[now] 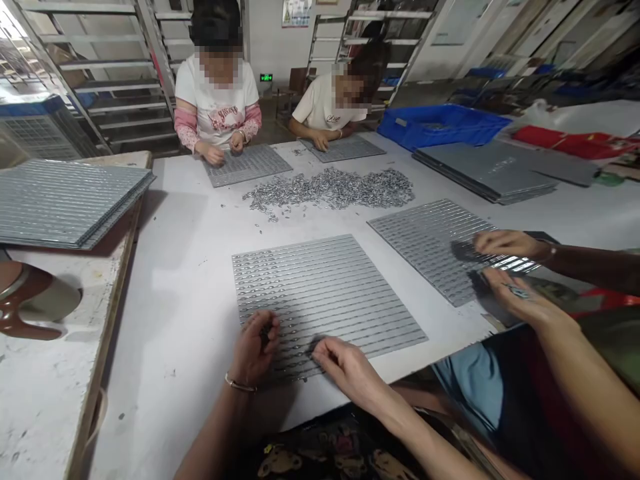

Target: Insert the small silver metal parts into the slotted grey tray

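Observation:
A grey ribbed panel (335,287) lies flat on the white table in front of me. Small shiny leaf-shaped pieces sit in rows along its left side. My left hand (254,347) curls over the panel's left edge, its fingers cupped around several small dark pieces (266,331). Over the near part of the panel, my right hand (347,370) has thumb and fingertips pinched close to the grooves; whatever is between them is too small to tell. Further back, a loose pile of the small shiny pieces (335,189) spreads across the table.
At right, a co-worker's hands (515,293) work over another panel (435,247). Two people sit opposite with panels. Stacked grey sheets (490,170) and a blue crate (440,125) stand back right. On the left side table are stacked panels (65,200) and a brown mug (35,300).

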The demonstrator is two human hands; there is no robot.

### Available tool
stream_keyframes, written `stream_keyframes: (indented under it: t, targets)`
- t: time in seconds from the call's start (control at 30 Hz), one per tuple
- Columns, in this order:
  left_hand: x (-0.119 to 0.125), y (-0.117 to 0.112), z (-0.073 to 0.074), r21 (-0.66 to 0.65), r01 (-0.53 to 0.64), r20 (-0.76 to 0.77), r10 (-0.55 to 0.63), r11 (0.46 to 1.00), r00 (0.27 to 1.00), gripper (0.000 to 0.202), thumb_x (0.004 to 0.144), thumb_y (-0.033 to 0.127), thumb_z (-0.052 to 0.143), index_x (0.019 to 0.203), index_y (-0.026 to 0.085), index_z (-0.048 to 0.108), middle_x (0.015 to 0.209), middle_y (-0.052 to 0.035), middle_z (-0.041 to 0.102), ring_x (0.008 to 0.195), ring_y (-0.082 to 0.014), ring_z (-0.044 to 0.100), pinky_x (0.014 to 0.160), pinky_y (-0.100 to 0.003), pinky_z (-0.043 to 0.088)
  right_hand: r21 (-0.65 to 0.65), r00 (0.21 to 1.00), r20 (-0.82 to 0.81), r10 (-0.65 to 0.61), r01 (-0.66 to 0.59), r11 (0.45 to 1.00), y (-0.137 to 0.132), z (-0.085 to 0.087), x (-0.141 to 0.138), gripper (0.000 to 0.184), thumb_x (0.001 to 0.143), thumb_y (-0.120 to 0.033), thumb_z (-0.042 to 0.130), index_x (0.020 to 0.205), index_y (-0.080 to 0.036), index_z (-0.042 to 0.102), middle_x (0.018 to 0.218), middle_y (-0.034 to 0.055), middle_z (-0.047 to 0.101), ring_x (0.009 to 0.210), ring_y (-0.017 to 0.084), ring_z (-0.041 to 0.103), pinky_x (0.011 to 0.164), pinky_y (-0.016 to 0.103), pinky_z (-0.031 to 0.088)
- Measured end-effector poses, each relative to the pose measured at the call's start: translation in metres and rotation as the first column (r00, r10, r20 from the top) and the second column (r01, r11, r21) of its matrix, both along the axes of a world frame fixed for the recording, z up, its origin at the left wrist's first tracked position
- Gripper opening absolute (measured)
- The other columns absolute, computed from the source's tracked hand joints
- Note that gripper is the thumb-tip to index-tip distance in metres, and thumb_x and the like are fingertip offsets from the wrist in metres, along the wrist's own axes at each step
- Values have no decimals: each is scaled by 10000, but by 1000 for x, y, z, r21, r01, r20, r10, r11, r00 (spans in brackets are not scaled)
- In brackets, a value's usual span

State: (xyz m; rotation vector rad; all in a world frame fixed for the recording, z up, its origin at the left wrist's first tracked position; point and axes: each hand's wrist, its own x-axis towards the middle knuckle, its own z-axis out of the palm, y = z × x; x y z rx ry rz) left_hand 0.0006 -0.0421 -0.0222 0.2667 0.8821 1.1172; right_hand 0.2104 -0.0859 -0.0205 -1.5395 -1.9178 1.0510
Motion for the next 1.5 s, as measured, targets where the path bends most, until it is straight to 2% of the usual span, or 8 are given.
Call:
stream_keyframes:
  t: [0.07,0.17,0.4,0.5,0.6,0.8,1.13,1.5]
  targets:
    - [-6,4,0,-28,-75,38,76,997,996,361,628,284,896,818,126,632,702,9,600,506,-33,416,355,-115,224,-25,994,85,61,-59,998,-9,-9,-2,273,978,-332,484,747,-213,565,730,15,639,696,170,588,649,281,423]
    - [-8,4,-1,-52,-71,77,75,996,994,348,639,268,887,825,126,630,704,8,595,503,-35,417,347,-113,233,-62,979,190,78,-68,996,-19,-19,-8,247,979,-299,453,793,-215,592,795,36,682,762,195,634,695,299,431]
    - [0,0,-6,-71,-34,68,38,997,997,362,646,289,884,835,136,616,708,11,591,494,-35,418,349,-117,232,-94,943,330,39,-8,996,-18,-18,-16,194,953,-290,479,783,-229,551,740,23,679,714,200,648,649,290,397]
    - [0,0,-6,-60,-36,67,40,998,997,365,652,297,881,832,139,606,711,10,591,495,-36,420,351,-120,228,-72,953,301,-4,27,997,-16,-20,-14,115,921,-298,544,824,-241,519,607,-31,595,574,172,579,572,270,353]
    - [0,0,-6,-54,-36,66,39,998,997,374,643,301,885,823,142,599,706,12,593,493,-36,416,351,-122,226,-32,980,197,-12,19,999,-14,-21,-8,184,953,-341,535,799,-247,499,581,-50,549,538,154,539,550,261,360]
    - [-2,1,-5,-60,-29,57,32,998,998,362,633,271,880,828,136,607,705,16,586,500,-31,422,355,-115,224,133,989,99,110,-122,984,-8,-19,-5,186,989,-279,502,834,-232,595,823,25,649,762,179,637,700,283,487]
    - [0,0,-7,-61,-47,39,49,997,998,368,637,293,878,821,143,597,698,12,588,498,-37,425,356,-120,231,147,947,272,170,-216,965,-1,-26,-14,167,974,-176,487,853,-224,592,868,26,627,756,163,636,666,263,476]
    - [-2,1,-7,-61,-45,46,48,997,998,357,652,279,867,836,138,596,704,12,581,500,-37,418,356,-120,217,206,935,296,196,-263,943,1,-31,-11,188,1000,-190,456,868,-234,583,868,17,632,699,145,616,622,250,444]
